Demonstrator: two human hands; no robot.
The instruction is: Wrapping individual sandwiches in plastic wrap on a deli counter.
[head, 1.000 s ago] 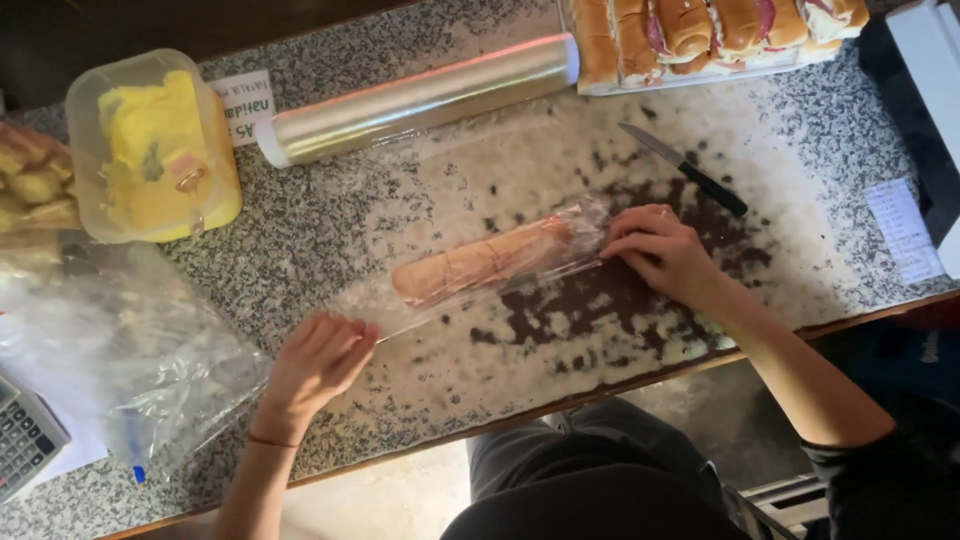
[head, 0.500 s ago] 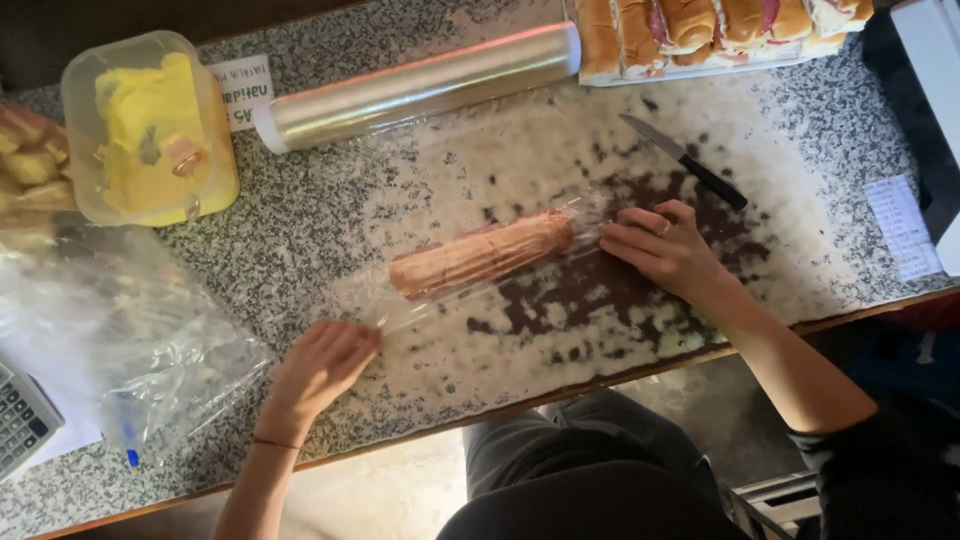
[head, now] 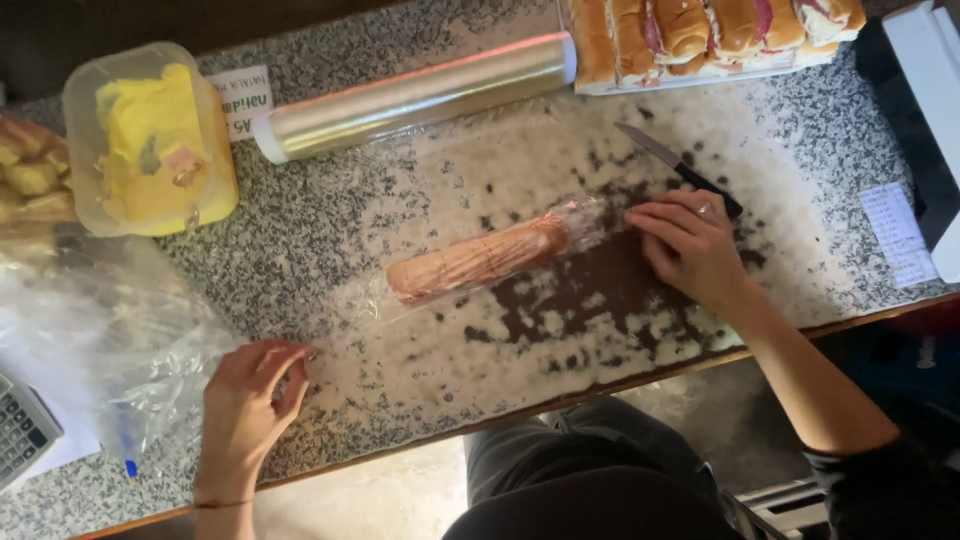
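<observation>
Head view. A long sandwich roll [head: 478,260], tan and cylindrical, lies slantwise at the middle of the speckled granite desk [head: 400,420], enclosed in clear cling film [head: 590,222] whose ends are drawn out past both tips. The right hand [head: 690,245] rests on the desk just right of the roll, fingers [head: 655,218] together and flat, pressing the bunched film end down. The left hand [head: 250,395], near the front edge at the left, has its fingers curled and pinched on the thin stretched tail of film. A black-handled knife [head: 680,168] lies just beyond the right hand, blade pointing far-left; its handle touches or nearly touches the fingertips. A roll of cling film [head: 415,97], glossy and tubular, lies at the far side. Far right, a white tray of filled rolls [head: 700,30]; far left, a translucent tub of yellow spread [head: 150,140]; near left, a crumpled clear plastic bag [head: 90,330] and a calculator corner [head: 25,430].

Risks, as judged: the thin film may tear or cling to itself if pulled unevenly; the soft roll may be squashed under pressure; the right hand could brush the knife.
</observation>
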